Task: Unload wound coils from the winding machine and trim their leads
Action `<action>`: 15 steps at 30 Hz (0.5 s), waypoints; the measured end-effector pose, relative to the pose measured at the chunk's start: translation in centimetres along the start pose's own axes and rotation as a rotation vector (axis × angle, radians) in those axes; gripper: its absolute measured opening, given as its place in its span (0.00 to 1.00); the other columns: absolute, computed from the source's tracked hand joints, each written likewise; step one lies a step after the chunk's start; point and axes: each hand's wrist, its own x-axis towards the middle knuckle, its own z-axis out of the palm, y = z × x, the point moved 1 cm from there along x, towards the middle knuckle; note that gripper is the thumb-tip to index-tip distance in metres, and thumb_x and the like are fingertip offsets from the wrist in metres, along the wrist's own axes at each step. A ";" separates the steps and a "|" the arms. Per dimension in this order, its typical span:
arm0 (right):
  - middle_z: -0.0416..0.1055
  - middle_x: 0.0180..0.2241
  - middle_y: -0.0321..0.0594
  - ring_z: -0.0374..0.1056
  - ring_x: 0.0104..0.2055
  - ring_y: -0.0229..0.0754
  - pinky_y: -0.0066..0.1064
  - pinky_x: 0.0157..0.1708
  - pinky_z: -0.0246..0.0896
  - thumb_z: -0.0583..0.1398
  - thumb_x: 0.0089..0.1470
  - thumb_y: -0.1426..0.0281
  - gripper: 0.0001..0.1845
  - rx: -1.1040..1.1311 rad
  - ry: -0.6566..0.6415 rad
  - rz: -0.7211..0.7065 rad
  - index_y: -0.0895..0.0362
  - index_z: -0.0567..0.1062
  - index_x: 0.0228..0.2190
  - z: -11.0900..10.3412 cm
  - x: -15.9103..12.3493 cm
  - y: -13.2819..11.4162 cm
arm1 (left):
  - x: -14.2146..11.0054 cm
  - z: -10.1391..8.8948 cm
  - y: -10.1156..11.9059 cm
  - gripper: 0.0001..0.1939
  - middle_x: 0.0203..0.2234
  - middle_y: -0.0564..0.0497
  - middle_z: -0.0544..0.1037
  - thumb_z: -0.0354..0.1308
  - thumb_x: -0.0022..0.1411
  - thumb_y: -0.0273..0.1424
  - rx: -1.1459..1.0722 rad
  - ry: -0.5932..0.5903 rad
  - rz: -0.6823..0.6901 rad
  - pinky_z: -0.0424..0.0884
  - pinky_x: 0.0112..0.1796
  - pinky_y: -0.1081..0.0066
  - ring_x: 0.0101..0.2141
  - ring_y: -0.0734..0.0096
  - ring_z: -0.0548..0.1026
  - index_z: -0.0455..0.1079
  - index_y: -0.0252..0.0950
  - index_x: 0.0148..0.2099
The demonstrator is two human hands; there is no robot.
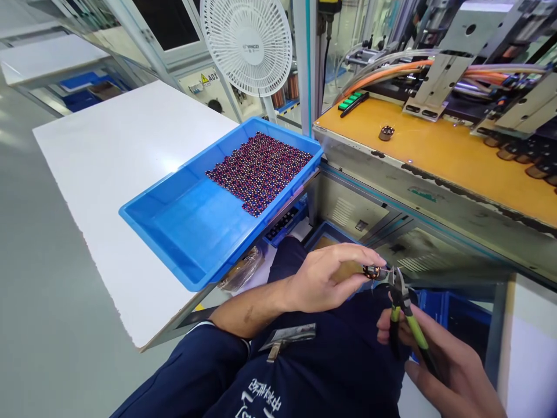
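Observation:
My left hand (331, 278) pinches a small round copper-wound coil part (372, 271) between thumb and fingertips, held over my lap. My right hand (439, 360) grips green-handled cutting pliers (402, 307), whose jaws touch the right side of the coil part. A blue plastic tray (191, 226) lies on the white table to the left, with several small dark red-and-blue coil parts (261, 168) packed in its far half.
A white table (113, 157) stretches left. To the right, a machine's orange deck (435, 151) carries one coil part (386, 133), a green-black tool (352, 101), and hoses. A white fan (248, 43) stands behind the tray. Blue bins (452, 310) sit under the deck.

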 end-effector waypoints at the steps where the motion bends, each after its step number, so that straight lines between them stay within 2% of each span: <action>1: 0.73 0.48 0.42 0.74 0.48 0.43 0.32 0.55 0.66 0.60 0.61 0.65 0.25 0.003 0.006 -0.010 0.47 0.67 0.59 0.1 0.0 0.0 | 0.0 0.0 0.0 0.20 0.41 0.42 0.82 0.62 0.58 0.16 -0.001 -0.003 -0.007 0.79 0.46 0.61 0.45 0.62 0.81 0.62 0.36 0.49; 6: 0.75 0.44 0.42 0.75 0.41 0.44 0.33 0.47 0.73 0.61 0.59 0.66 0.24 0.000 0.022 -0.024 0.48 0.70 0.57 0.2 0.4 -0.3 | -0.2 -0.1 0.2 0.19 0.42 0.42 0.82 0.61 0.59 0.17 0.003 -0.015 -0.047 0.79 0.47 0.61 0.46 0.62 0.81 0.62 0.38 0.49; 9: 0.76 0.42 0.45 0.76 0.37 0.45 0.33 0.43 0.75 0.63 0.56 0.66 0.25 -0.030 0.032 -0.024 0.52 0.72 0.56 0.2 0.7 -0.6 | -0.3 -0.2 0.2 0.18 0.42 0.43 0.82 0.60 0.60 0.19 0.017 -0.016 -0.065 0.79 0.47 0.62 0.46 0.63 0.81 0.62 0.38 0.49; 15: 0.77 0.36 0.43 0.74 0.31 0.41 0.27 0.34 0.75 0.63 0.56 0.64 0.23 -0.120 0.080 -0.022 0.53 0.75 0.53 0.4 0.6 -0.7 | -0.3 -0.3 0.2 0.16 0.41 0.42 0.82 0.60 0.60 0.19 0.028 -0.021 -0.071 0.79 0.46 0.62 0.45 0.64 0.81 0.62 0.38 0.47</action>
